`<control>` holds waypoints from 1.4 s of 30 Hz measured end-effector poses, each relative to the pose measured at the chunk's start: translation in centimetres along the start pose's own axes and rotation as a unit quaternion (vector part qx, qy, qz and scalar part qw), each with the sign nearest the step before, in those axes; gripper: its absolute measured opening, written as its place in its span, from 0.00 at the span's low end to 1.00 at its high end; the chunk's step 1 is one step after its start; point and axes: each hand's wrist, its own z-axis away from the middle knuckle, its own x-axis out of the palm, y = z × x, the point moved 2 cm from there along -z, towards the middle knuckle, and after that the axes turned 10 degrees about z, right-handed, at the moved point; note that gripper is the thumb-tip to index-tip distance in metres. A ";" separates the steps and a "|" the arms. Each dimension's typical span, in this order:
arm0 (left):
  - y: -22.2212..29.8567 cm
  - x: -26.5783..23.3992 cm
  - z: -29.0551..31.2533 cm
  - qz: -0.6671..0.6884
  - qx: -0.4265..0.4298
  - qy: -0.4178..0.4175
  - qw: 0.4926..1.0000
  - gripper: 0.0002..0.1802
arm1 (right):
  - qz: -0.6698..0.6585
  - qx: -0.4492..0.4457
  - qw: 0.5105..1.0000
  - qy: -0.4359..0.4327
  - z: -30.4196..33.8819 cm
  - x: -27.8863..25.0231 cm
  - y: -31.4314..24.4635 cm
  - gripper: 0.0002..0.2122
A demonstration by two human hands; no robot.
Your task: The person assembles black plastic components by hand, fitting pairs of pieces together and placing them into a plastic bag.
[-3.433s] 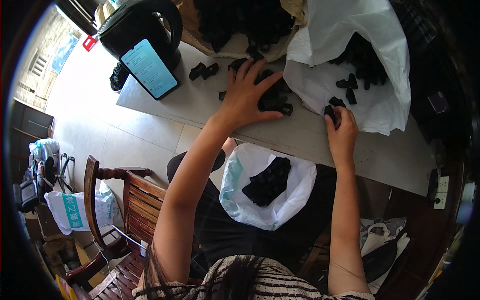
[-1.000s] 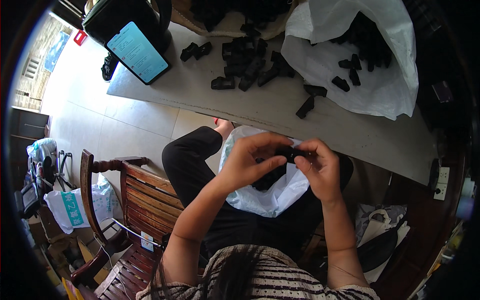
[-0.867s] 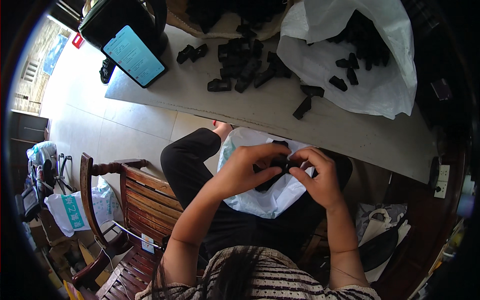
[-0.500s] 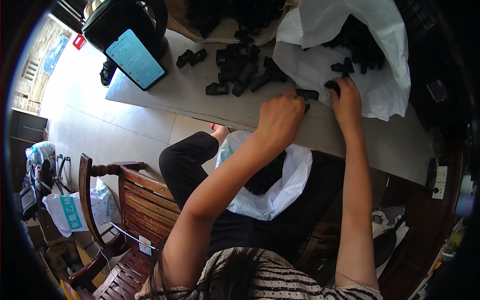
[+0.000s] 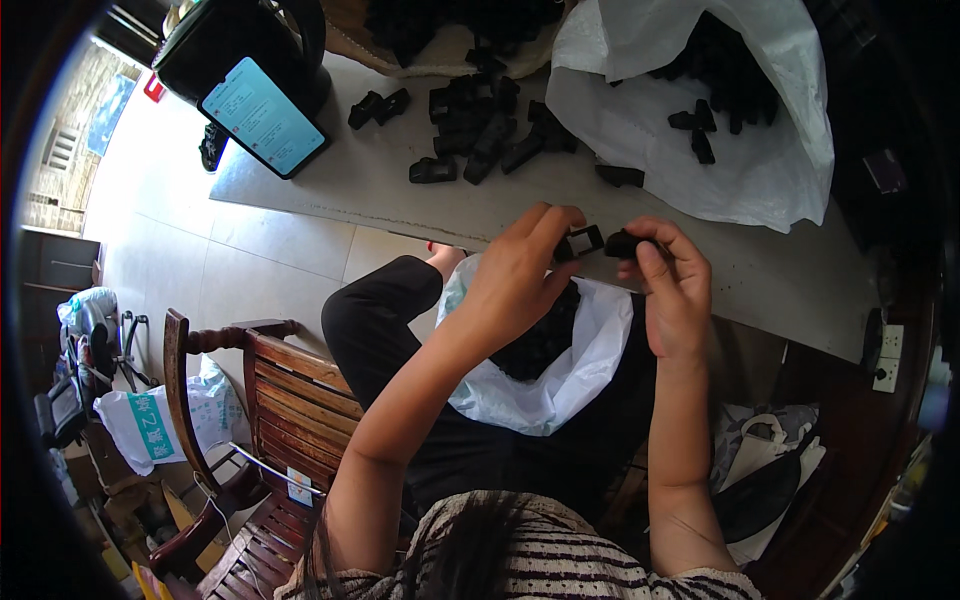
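Observation:
My left hand [image 5: 525,262] pinches a small black plastic housing [image 5: 582,242] with a rectangular opening, just off the table's near edge. Facing it, my right hand [image 5: 675,285] grips a smaller black plastic piece [image 5: 624,244] between thumb and fingers. A narrow gap separates the two parts. Under my hands, a white plastic bag [image 5: 595,355] sits in my lap with dark parts inside. Beyond them a single black piece [image 5: 620,176] lies on the table beside a larger white sack [image 5: 690,185], which holds many black pieces [image 5: 700,125].
Loose black housings [image 5: 475,125] lie in a cluster on the grey table [image 5: 340,190]. Behind them stands a brown-rimmed container [image 5: 400,68] of black parts. A lit phone [image 5: 265,118] leans on a black kettle [image 5: 225,50]. To the left is a wooden chair [image 5: 300,370].
My right hand has come back from the large white sack with a black piece. My left hand has drawn back toward me, and both hands now face each other above the lap bag.

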 end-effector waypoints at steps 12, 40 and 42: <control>1.3 -0.5 1.6 0.237 -0.065 -0.022 0.969 0.25 | 0.092 -0.077 0.993 0.019 1.6 1.7 -0.9 0.04; -1.7 2.8 -5.8 0.008 -0.005 0.028 1.000 0.15 | 0.329 -0.069 0.936 0.105 -6.6 -4.7 -0.5 0.14; -2.0 2.5 -5.1 0.075 0.010 0.006 0.997 0.16 | 0.316 -0.147 0.936 0.046 -4.7 -3.3 -1.3 0.14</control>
